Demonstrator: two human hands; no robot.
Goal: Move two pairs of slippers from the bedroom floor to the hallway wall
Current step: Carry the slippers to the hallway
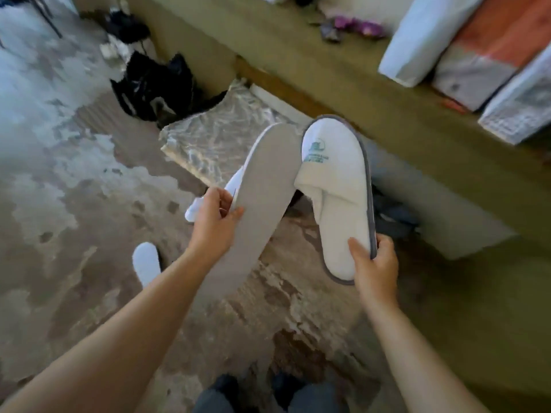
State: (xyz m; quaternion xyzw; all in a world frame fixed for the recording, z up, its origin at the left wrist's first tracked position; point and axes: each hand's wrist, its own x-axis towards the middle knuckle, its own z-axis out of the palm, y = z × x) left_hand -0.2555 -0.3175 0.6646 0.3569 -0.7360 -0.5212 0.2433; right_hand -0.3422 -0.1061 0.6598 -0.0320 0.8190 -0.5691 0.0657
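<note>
My left hand (216,220) grips a white slipper (256,204) by its edge, with the grey sole turned toward me. My right hand (374,260) holds a second white slipper (337,192) by the heel, top side up, with a grey rim and a teal logo on the toe. Both are lifted above the floor and touch near the toes. A third white slipper (146,263) lies on the worn floor by my left forearm. Another white piece (193,208) shows behind my left hand; I cannot tell if it is a slipper.
An olive bed edge (328,73) runs diagonally on the right, with wrapped packages (477,49) on it. A plastic-wrapped bundle (220,138) and black bags (152,84) sit on the floor beside the bed. My dark shoes (253,389) are at the bottom.
</note>
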